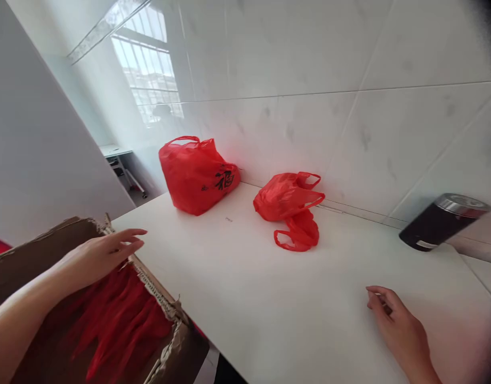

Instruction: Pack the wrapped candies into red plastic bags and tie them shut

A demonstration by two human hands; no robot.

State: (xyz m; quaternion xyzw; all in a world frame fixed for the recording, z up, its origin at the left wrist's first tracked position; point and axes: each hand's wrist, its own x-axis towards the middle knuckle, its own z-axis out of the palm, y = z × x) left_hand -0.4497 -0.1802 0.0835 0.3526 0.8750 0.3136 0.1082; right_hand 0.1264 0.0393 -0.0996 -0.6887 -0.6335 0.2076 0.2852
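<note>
My left hand reaches out above a cardboard box at the lower left. Its fingers point right, slightly bent and apart, with nothing between them. Inside the box lies a pile of crumpled red plastic bags below my forearm. My right hand is over the right part of a white table, loosely curled, with a small gap between thumb and forefinger and nothing visible in it. A full red bag with black print stands by the wall. Right of it sits a smaller red bag with its handles loose.
Toward the right, a black tumbler with a silver lid stands near the tiled wall. The box has rough, torn edges and adjoins the table's left edge. A grey panel rises at the left, and a small desk shows behind it.
</note>
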